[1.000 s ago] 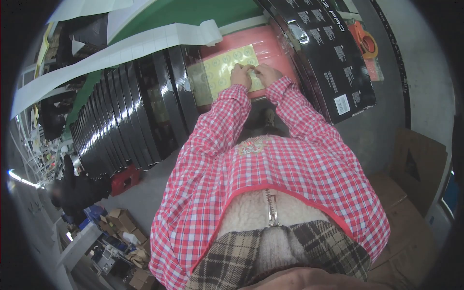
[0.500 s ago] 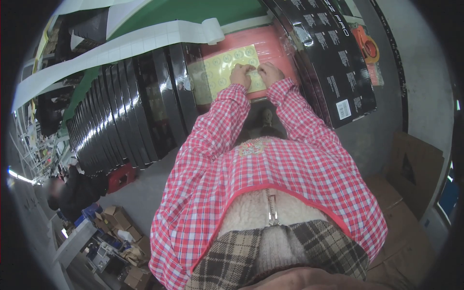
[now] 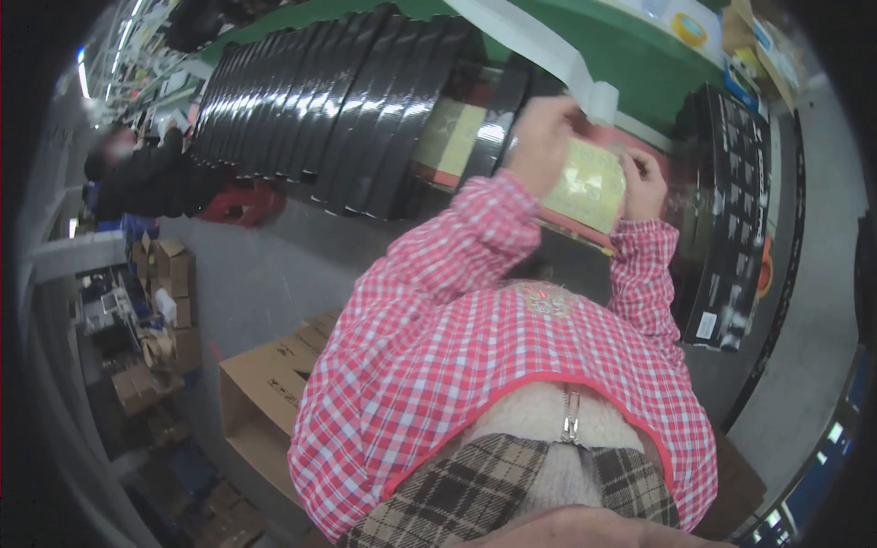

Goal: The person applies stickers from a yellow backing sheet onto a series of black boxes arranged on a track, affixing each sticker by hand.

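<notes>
A yellow sheet of round clear stickers (image 3: 587, 185) lies on a red surface (image 3: 559, 219) in front of me. My left hand (image 3: 541, 144) is at the sheet's left side, over the edge of a black box (image 3: 493, 128) and close to the curled end of a white label strip (image 3: 598, 100). It is smeared by motion, and its fingertips are hidden. At the sheet's right edge, my right hand (image 3: 645, 183) is closed, thumb and fingers bent together. Anything between those fingertips is too small to make out.
A long row of glossy black boxes (image 3: 338, 100) stands on the left. More black boxes (image 3: 731, 219) stand on the right. A tape roll (image 3: 689, 29) lies on the green table (image 3: 630, 46). An opened carton (image 3: 265, 393) is on the floor. Another person (image 3: 151, 173) is at far left.
My hands, close together over the sticker sheet before, are now apart. The left has gone to the black box beside the strip's end; the right is at the sheet's right edge. My view has turned.
</notes>
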